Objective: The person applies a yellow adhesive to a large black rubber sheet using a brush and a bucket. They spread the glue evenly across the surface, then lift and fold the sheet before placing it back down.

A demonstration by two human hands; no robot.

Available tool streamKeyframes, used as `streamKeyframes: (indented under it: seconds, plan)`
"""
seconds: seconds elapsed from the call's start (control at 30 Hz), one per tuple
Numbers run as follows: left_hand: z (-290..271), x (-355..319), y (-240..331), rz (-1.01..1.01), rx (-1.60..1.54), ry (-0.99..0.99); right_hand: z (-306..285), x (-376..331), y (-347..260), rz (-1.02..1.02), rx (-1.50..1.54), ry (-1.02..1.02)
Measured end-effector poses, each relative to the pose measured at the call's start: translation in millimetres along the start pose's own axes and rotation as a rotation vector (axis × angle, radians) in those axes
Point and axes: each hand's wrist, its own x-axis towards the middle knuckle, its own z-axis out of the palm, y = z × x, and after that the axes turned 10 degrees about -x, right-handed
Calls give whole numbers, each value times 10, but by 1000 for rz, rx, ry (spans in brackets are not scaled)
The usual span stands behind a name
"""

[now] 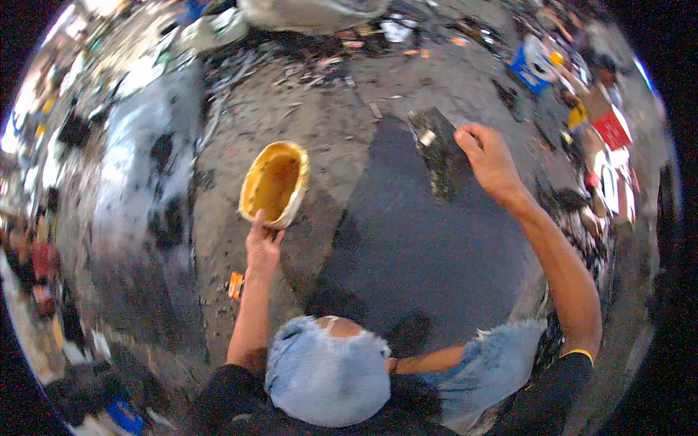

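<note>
My left hand (262, 245) is closed on the near end of an oval, hollow yellow piece (275, 182) with a pale, uneven rim. Its open side faces up toward me, tilted, and it is held over the grey ground. Farther to the right, my right hand (488, 158) has its fingers curled at the right edge of a dark, rough flat piece (440, 156). A small pale bit (428, 138) shows on that piece. Whether the fingers grip the dark piece or only touch it is unclear. Below it spreads a large dark sheet (429, 247) on the ground.
A long greyish, stained panel (138, 218) lies at the left. Near my left forearm is a small orange packet (235, 285). Scraps and a large pale sack (313, 14) are at the back. A blue container (533, 70) and a red box (611, 129) stand at the right.
</note>
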Motion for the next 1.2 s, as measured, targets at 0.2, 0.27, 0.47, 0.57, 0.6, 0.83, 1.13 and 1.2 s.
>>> streamKeyframes:
  seconds: [0.2,0.27,0.47,0.57,0.6,0.83,1.13,1.2]
  plan:
    - [-23,12,70,151,458,-279,-291,-2004,1128,758,352,147]
    - [-33,89,215,131,365,-351,-133,-2692,1421,868,501,143]
    - [1395,-508,18,-132,291,-534,1061,-5012,2080,1308,638,673]
    - [2155,-825,-212,-247,334,-614,1290,-5639,1868,1394,879,704]
    - [2490,-1029,-225,-268,364,-654,1383,-5572,1752,1375,1090,758]
    - [3314,-530,-1179,-155,755,-1122,992,-5390,1937,1272,1059,1160]
    - [4270,-1422,-2499,-509,798,-1362,1149,-4991,2170,1066,1148,1257]
    - [4378,-1486,-2679,-436,882,-1393,1120,-4929,2158,1080,1090,1287]
